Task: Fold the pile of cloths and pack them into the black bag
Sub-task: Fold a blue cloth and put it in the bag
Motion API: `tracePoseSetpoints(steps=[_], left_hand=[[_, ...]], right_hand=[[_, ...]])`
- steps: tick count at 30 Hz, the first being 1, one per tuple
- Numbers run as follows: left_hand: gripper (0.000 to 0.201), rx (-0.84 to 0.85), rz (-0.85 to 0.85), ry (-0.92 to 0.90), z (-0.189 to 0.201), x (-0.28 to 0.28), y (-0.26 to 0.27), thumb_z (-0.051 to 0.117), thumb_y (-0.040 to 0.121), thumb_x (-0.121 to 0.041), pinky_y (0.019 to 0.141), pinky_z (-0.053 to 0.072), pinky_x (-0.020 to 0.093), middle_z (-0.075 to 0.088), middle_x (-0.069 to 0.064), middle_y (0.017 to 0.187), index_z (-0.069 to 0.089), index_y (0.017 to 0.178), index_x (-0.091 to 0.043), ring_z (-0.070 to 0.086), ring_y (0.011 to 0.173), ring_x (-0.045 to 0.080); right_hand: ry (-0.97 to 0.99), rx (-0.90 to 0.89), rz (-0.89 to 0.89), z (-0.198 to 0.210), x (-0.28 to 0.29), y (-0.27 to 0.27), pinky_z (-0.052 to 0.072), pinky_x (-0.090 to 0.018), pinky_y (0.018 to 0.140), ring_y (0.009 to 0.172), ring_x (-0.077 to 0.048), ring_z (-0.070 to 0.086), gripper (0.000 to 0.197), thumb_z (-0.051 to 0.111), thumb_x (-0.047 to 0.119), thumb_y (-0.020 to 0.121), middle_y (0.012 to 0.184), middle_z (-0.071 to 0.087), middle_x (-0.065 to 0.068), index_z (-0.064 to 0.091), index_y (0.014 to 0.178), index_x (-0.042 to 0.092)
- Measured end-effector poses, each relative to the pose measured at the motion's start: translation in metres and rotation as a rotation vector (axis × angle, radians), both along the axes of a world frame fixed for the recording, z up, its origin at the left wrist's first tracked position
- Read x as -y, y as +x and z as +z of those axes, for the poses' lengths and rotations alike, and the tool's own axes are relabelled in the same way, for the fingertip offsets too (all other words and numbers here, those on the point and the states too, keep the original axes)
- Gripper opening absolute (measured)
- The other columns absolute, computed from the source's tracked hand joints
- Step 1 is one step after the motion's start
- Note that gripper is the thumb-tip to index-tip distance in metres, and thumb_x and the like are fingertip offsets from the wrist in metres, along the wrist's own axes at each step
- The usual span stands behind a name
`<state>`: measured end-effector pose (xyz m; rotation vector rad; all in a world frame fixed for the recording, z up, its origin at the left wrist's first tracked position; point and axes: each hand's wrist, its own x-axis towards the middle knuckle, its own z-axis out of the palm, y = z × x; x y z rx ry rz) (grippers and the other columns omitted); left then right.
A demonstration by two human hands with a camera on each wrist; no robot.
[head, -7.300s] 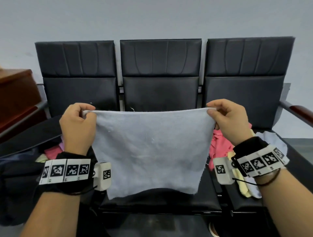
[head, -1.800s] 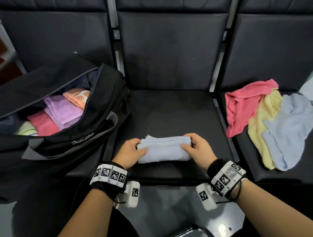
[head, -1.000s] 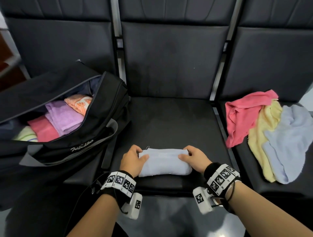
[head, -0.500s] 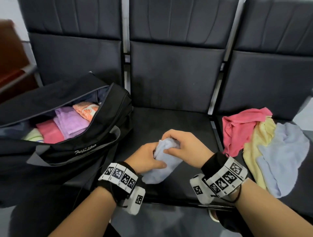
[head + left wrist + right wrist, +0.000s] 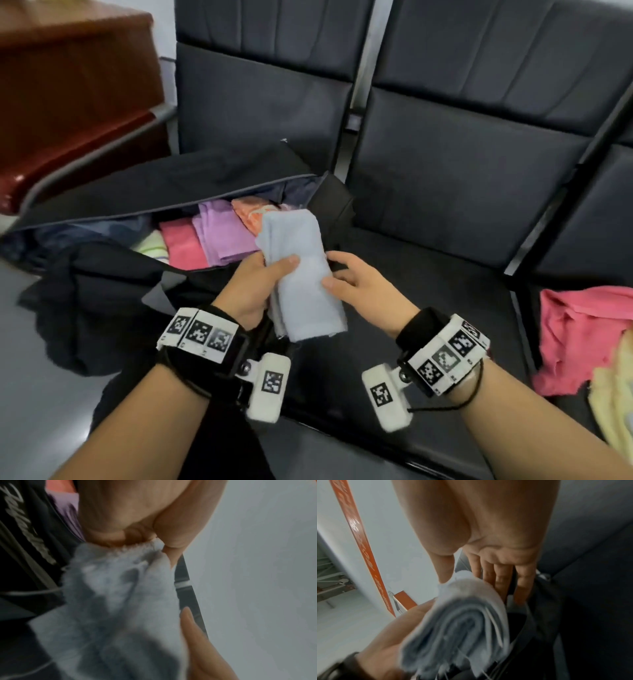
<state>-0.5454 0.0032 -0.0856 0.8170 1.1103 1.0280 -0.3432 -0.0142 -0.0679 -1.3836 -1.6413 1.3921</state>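
Note:
A folded pale blue cloth [image 5: 301, 277] stands on end in the air over the near edge of the open black bag [image 5: 113, 284]. My left hand [image 5: 260, 281] grips its left side, thumb across the front. My right hand [image 5: 346, 279] touches its right side with straight fingers, the thumb against the cloth. The right wrist view shows the cloth's layered end [image 5: 458, 632] and my straight fingers [image 5: 500, 580] beside it. The left wrist view shows my left hand [image 5: 154, 545] wrapped round the cloth [image 5: 120, 588]. Folded pink, purple and orange cloths [image 5: 219, 236] lie in the bag.
The bag lies on the left seat of a row of black chairs [image 5: 445, 192]. Unfolded pink [image 5: 582, 329] and yellow [image 5: 613, 404] cloths lie on the right seat. A brown wooden cabinet [image 5: 68, 89] stands at the far left.
The folded blue cloth was lifted off the middle seat, turned on end and carried left to the bag's opening. My right hand's hold has loosened to a touch.

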Motion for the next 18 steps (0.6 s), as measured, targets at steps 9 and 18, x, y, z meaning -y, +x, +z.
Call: tracePoseSetpoints(steps=[9, 18], left_hand=[[0.029, 0.173, 0.283, -0.276, -0.003, -0.058, -0.127, 0.056, 0.099, -0.016, 0.071, 0.059, 0.037, 0.075, 0.017, 0.11, 0.062, 0.125, -0.003, 0.074, 0.098, 0.028], [0.04, 0.014, 0.474, -0.307, -0.036, -0.129, -0.199, 0.046, 0.097, 0.001, 0.103, 0.049, 0.055, 0.063, 0.025, 0.129, 0.053, 0.136, 0.002, 0.063, 0.117, 0.041]], right_hand=[[-0.092, -0.165, 0.143, -0.016, -0.093, -0.144, 0.049, -0.037, 0.102, 0.119, -0.025, 0.059, 0.053, 0.069, 0.009, 0.09, 0.132, 0.059, -0.011, 0.05, 0.139, 0.018], [-0.093, -0.161, 0.012, -0.049, -0.163, -0.239, 0.048, -0.037, 0.102, 0.106, -0.019, 0.061, 0.039, 0.065, 0.006, 0.091, 0.127, 0.064, -0.01, 0.062, 0.13, 0.011]])
